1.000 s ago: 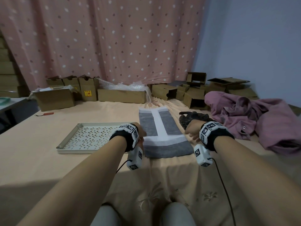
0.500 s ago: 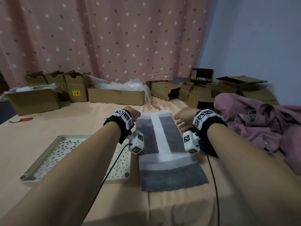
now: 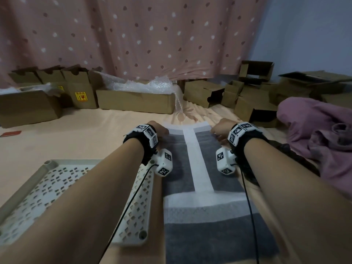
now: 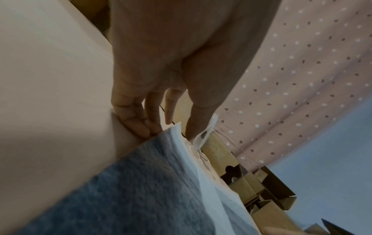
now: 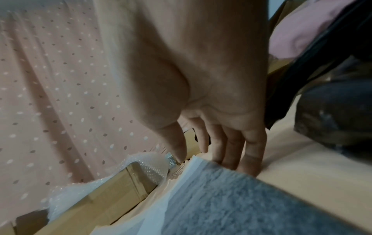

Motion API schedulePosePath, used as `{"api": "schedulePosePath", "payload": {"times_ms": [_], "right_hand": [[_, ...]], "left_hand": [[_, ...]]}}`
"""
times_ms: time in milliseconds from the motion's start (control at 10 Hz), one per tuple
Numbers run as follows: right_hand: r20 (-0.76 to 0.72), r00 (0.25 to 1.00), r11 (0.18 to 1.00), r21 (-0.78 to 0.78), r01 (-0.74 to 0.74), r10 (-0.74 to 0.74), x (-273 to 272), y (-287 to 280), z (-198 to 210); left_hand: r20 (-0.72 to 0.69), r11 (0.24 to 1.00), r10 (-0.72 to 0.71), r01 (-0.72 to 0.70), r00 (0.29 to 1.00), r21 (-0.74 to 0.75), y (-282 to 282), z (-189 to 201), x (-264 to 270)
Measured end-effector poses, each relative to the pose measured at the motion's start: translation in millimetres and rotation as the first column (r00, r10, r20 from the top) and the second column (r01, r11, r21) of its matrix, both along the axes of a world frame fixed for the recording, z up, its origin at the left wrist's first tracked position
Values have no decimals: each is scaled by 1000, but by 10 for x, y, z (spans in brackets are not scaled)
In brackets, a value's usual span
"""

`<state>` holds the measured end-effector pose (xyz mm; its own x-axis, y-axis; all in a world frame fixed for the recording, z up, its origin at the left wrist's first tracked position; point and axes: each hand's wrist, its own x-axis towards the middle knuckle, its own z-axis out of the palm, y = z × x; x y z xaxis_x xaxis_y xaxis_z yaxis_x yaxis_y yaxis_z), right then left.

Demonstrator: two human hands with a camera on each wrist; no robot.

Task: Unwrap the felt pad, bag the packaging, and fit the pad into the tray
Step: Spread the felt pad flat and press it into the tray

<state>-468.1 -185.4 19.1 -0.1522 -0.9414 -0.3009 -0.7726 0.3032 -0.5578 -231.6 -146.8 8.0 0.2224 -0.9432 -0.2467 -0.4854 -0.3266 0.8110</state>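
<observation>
Peach bedsheet [image 3: 80, 141] beneath spotted pink curtain [image 3: 133, 35]. Fuzzy grey felt pad [image 3: 215, 237], banded in white wrapping [image 3: 198, 161], flat beside perforated plastic tray [image 3: 24, 185]. Left hand [image 3: 159, 130] and right hand [image 3: 222, 128] apart at far corners, fingertips [image 4: 149, 128] straight, touching crinkly film.

Fingertips [image 5: 249, 165] perhaps touching felt pad [image 5: 251, 200]

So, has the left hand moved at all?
Yes. The left hand has moved away from the person along the wrapped felt pad, from beside its near half to its far left corner.
</observation>
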Motion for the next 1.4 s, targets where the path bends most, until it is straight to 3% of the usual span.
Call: {"api": "schedulePosePath", "payload": {"times_ms": [100,300,500,800,1000,1100,1200,1300,1400], "right_hand": [[-112,992,998,-49,47,-52,21,145,74],[17,995,975,-196,101,-100,-85,109,101],[71,997,972,-231,34,-18,-172,342,213],[119,993,988,-154,22,-3,-314,891,313],[149,987,998,-4,64,-63,-236,1281,469],[91,993,993,104,65,-74,-228,1437,515],[-3,1000,940,341,-18,20,-212,1642,472],[-139,983,904,425,-52,122,-241,1801,350],[-205,969,909,415,-43,140,-282,1849,256]], "left_hand": [[74,998,20,-24,997,51,-119,-60,46],[-195,999,29,-36,980,-31,124,66,30],[-202,998,-31,20,979,-55,244,79,160],[27,985,-174,174,984,7,730,182,182],[96,974,-228,228,969,11,1014,260,106],[236,959,-261,280,936,-51,1048,306,-4],[344,934,-324,356,881,-33,1050,321,-158],[393,917,-363,398,845,-9,1044,328,-323],[432,906,-388,423,814,15,953,318,-457]]}}
